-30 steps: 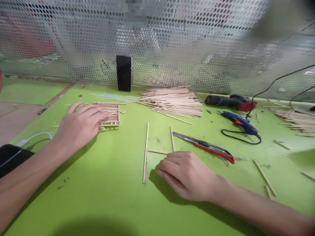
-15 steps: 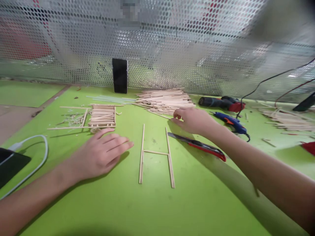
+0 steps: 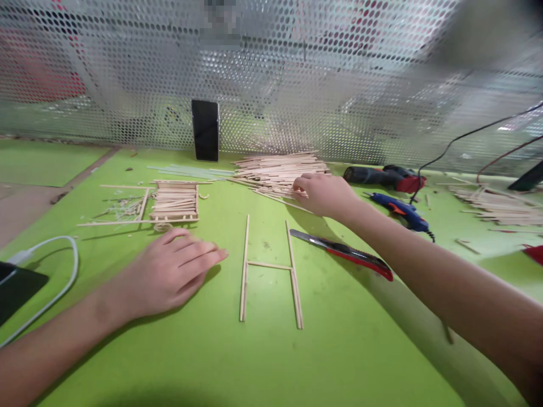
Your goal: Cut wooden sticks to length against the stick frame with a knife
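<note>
My right hand (image 3: 324, 195) reaches to the near right edge of a pile of thin wooden sticks (image 3: 275, 172). Its fingers are curled down on the sticks; whether a stick is pinched between them is hidden. My left hand (image 3: 176, 271) rests on the green table (image 3: 271, 367), fingers stretched out and holding nothing. Between the hands lies an H-shaped frame of sticks (image 3: 269, 264), two long uprights joined by one crosspiece. A red and black utility knife (image 3: 343, 251), blade out, lies to the right of the frame.
A small stick structure (image 3: 176, 200) stands behind my left hand beside scraps. Clear glue sticks (image 3: 182, 171), an upright phone (image 3: 206, 130), a blue glue gun (image 3: 399, 210) and a dark power tool (image 3: 384, 178) line the back. More sticks (image 3: 500, 204) lie far right. A white cable (image 3: 76, 260) curves at left.
My right hand has moved forward and slightly left, from the near edge of the pile onto its sticks. My left hand stays nearly in place.
</note>
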Motion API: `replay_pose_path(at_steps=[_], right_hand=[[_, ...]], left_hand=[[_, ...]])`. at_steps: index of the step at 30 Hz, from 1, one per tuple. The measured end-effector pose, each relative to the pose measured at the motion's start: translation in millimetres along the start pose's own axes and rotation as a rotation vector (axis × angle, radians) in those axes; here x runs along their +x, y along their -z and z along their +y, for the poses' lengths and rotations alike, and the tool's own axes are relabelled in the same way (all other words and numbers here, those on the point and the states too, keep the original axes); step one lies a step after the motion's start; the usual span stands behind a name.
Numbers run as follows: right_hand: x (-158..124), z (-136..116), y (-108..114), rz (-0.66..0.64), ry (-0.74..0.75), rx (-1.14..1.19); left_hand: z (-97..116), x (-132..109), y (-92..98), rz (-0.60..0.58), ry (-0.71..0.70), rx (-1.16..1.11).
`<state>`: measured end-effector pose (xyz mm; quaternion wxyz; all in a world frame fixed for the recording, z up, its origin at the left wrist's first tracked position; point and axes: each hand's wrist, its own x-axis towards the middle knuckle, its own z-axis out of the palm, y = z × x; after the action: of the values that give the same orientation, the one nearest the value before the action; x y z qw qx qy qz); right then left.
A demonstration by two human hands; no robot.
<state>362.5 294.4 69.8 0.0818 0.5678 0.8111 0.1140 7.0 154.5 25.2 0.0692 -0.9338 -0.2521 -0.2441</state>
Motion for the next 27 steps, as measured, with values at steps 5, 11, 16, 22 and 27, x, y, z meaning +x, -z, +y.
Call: replay_pose_path(at_steps=[5,11,16,22,27], right_hand=[[3.7,-13.4,-2.8,0.005,0.062,-0.026],[5.6,-27.0,-0.2,-0.01,0.099,-0.06],[9.0,-28.0,-4.3,-0.006,0.093,-0.082],[4.0,-26.9,-2.2,0.049,0.089,-0.105],[-26.7,-44.8,24.5,0.13,0.165,-0.108]], left_hand=[[-3.0,3.9,5.8,0.011,-0.015,0.01],[-5.9,7.2,9.1,0.002,-0.03,0.019],[-6.9,5.7,7.9,0.0,-0.02,-0.002],[-7.1,2.7,4.0,0.014,0.015,-0.026],[-5.9,0.7,2.1,0.074,0.121,-0.007]])
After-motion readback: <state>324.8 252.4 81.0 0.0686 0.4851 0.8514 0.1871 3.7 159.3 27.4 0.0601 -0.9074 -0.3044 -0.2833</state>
